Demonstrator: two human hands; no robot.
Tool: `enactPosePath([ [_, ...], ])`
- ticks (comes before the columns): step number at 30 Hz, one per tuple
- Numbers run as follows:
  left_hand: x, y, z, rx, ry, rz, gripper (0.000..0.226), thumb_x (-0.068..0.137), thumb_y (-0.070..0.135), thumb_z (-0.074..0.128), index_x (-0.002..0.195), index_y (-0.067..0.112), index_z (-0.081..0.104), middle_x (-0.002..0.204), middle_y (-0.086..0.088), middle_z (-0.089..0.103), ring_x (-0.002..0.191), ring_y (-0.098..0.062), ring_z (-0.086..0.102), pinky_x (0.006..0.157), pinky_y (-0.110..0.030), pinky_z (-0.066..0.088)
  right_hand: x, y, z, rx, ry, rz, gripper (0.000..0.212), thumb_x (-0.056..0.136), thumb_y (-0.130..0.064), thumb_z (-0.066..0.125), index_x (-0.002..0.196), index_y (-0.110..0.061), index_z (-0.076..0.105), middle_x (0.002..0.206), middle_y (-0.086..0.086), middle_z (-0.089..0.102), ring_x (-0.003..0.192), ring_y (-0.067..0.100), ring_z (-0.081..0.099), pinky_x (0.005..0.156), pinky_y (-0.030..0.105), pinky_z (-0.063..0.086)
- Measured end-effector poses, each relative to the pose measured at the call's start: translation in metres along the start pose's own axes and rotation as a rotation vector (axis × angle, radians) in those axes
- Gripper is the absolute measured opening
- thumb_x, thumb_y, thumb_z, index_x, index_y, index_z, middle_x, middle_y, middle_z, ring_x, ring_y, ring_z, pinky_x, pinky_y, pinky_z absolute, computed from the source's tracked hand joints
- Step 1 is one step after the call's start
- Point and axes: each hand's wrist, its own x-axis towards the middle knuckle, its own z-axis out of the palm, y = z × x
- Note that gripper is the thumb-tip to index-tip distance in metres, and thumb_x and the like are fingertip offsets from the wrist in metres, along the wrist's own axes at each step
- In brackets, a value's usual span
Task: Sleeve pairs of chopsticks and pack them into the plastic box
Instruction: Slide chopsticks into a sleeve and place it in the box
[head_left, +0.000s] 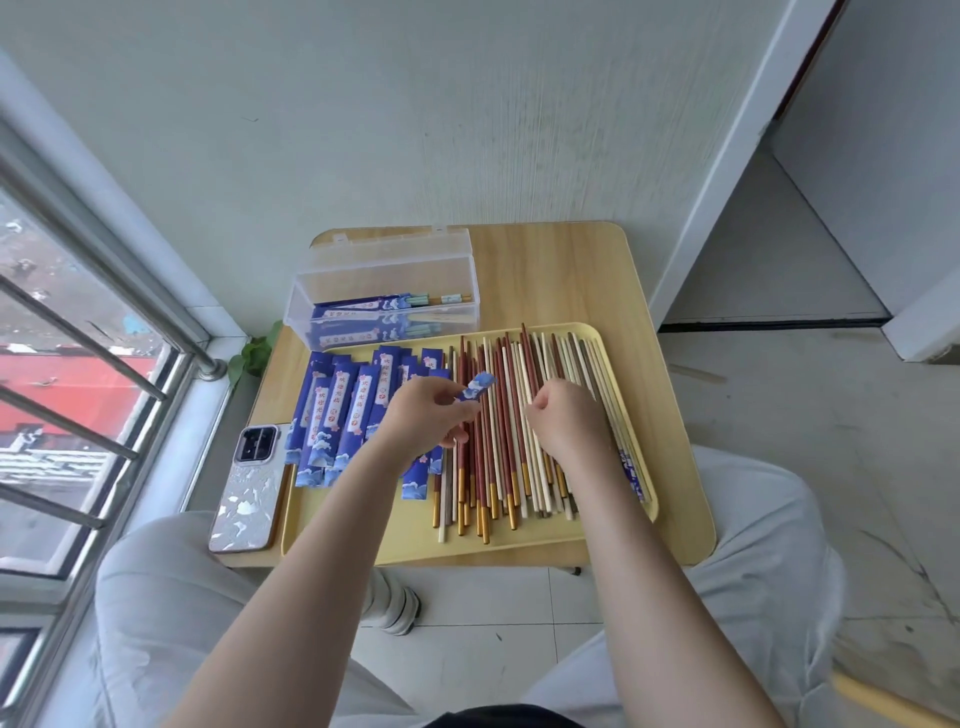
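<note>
A yellow tray on a small wooden table holds several blue paper sleeves on its left and many loose red, gold-tipped and cream chopsticks on its right. My left hand pinches one blue sleeve lifted above the chopsticks. My right hand hovers over the chopstick pile with fingers curled; whether it grips a chopstick is hidden. Behind the tray stands a clear plastic box, lid open, with a few sleeved pairs inside.
A phone lies at the table's left front corner, beside the tray. A window with metal bars is on the left, a wall behind the table. My knees in light trousers flank the table's front edge.
</note>
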Motion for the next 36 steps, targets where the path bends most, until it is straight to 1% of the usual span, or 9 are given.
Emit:
enactPosePath([
  [5, -0.002, -0.007, 0.012, -0.218, 0.057, -0.077, 0.038, 0.096, 0.018, 0.066, 0.130, 0.004, 0.055, 0.096, -0.008, 0.072, 0.067, -0.017, 0.072, 0.070, -0.034, 0.063, -0.004, -0.010, 0.020, -0.209, 0.014, 0.078, 0.024, 0.099, -0.012, 0.058, 0.122, -0.005, 0.058, 0.108, 0.009, 0.068, 0.090, 0.024, 0.067, 0.060, 0.027, 0.045],
  [12, -0.005, -0.010, 0.017, -0.313, 0.041, -0.113, 0.032, 0.096, 0.019, 0.066, 0.125, 0.009, 0.055, 0.094, -0.011, 0.072, 0.065, -0.016, 0.072, 0.066, -0.032, 0.062, -0.003, -0.009, 0.016, -0.128, -0.010, 0.098, 0.006, 0.096, -0.012, 0.060, 0.095, -0.007, 0.064, 0.082, 0.003, 0.061, 0.071, 0.019, 0.062, 0.057, 0.028, 0.048],
  [15, -0.006, -0.008, 0.013, -0.387, 0.025, -0.131, 0.022, 0.096, 0.019, 0.067, 0.112, 0.005, 0.061, 0.096, -0.013, 0.073, 0.069, -0.018, 0.073, 0.070, -0.035, 0.063, -0.003, -0.007, 0.008, 0.064, -0.036, 0.068, 0.015, 0.095, -0.020, 0.064, 0.085, -0.008, 0.063, 0.072, 0.004, 0.060, 0.062, 0.015, 0.057, 0.057, 0.027, 0.048],
  [18, -0.008, -0.010, 0.006, -0.594, -0.068, -0.123, 0.019, 0.098, 0.019, 0.063, 0.111, 0.006, 0.066, 0.107, -0.015, 0.073, 0.090, -0.023, 0.074, 0.083, -0.039, 0.061, -0.005, -0.013, -0.006, 0.383, -0.164, 0.040, 0.012, 0.094, -0.025, 0.060, 0.104, -0.018, 0.064, 0.083, -0.003, 0.062, 0.076, 0.011, 0.058, 0.068, 0.027, 0.047],
  [21, -0.008, -0.010, -0.001, -0.769, -0.216, -0.023, 0.031, 0.099, 0.026, 0.060, 0.122, 0.006, 0.065, 0.122, -0.008, 0.070, 0.112, -0.020, 0.068, 0.088, -0.034, 0.056, -0.005, -0.018, -0.013, 0.609, -0.336, 0.015, 0.015, 0.096, -0.027, 0.060, 0.101, -0.017, 0.070, 0.062, -0.003, 0.052, 0.057, 0.013, 0.047, 0.054, 0.025, 0.039],
  [24, -0.009, -0.006, -0.002, -0.717, -0.284, 0.082, 0.032, 0.100, 0.027, 0.057, 0.117, 0.002, 0.066, 0.114, -0.012, 0.068, 0.104, -0.020, 0.065, 0.089, -0.032, 0.053, -0.008, -0.022, -0.011, 0.609, -0.433, -0.024, 0.029, 0.094, -0.043, 0.064, 0.097, -0.017, 0.076, 0.066, 0.000, 0.053, 0.065, 0.018, 0.050, 0.064, 0.032, 0.043],
  [27, -0.010, -0.001, -0.002, -0.710, -0.176, 0.074, 0.023, 0.099, 0.023, 0.059, 0.108, 0.006, 0.071, 0.100, -0.007, 0.071, 0.095, -0.020, 0.066, 0.090, -0.035, 0.052, -0.008, -0.023, -0.009, 0.574, -0.466, -0.043, 0.030, 0.096, -0.042, 0.062, 0.098, -0.015, 0.075, 0.083, 0.002, 0.070, 0.079, 0.019, 0.065, 0.077, 0.036, 0.053],
  [31, -0.008, -0.008, -0.009, -0.873, 0.097, -0.001, 0.022, 0.097, 0.023, 0.062, 0.110, 0.006, 0.070, 0.093, -0.002, 0.069, 0.098, -0.019, 0.064, 0.081, -0.030, 0.051, -0.006, -0.017, -0.016, 0.651, -0.515, -0.030, 0.012, 0.096, -0.012, 0.064, 0.105, -0.009, 0.071, 0.087, 0.007, 0.074, 0.074, 0.018, 0.070, 0.073, 0.031, 0.060],
  [36, -0.010, -0.011, -0.012, -0.877, 0.126, -0.004, 0.025, 0.095, 0.022, 0.066, 0.114, 0.006, 0.071, 0.101, -0.003, 0.073, 0.100, -0.017, 0.068, 0.079, -0.027, 0.054, -0.005, -0.018, -0.012, 1.367, -0.230, 0.206, 0.016, 0.092, -0.006, 0.068, 0.107, 0.000, 0.068, 0.091, 0.009, 0.074, 0.082, 0.022, 0.072, 0.077, 0.032, 0.059],
])
